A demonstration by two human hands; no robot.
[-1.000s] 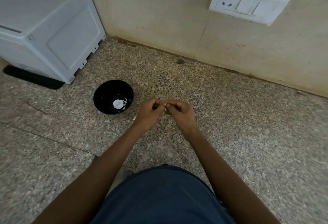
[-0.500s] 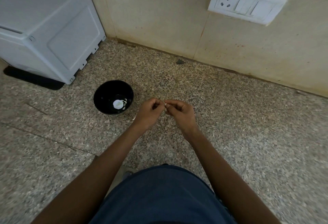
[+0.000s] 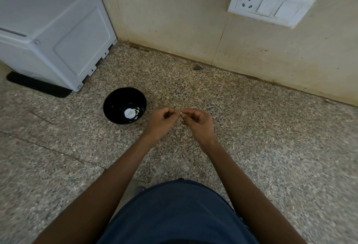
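Looking down onto a speckled granite counter, meeting a beige tiled wall along the far edge. Carrying, on that wall at upper right, a white switch plate with one socket and two rockers. Taking up the far left corner with a white boxy appliance, sitting on a black mat and showing a recessed side panel. Resting just in front of the appliance's near corner, a black bowl, upright on the counter, holding a round white disc and a few pale bits at its bottom.

Hovering to the right of the bowl, near but not touching it, the left hand, fingers curled in toward the palm, thumb and forefinger tips closing together. Not showing whether anything is caught between them. Facing it, just beside, the right hand, fingers likewise curled, pinching a small white piece between thumb and forefinger tip. Holding that piece above the counter, in the narrow gap between the two hands, pointing toward the left fingertips. Touching them or not: too small to tell. Reaching in from the bottom edge, both bare forearms, flanking a dark blue garment filling the lower middle.
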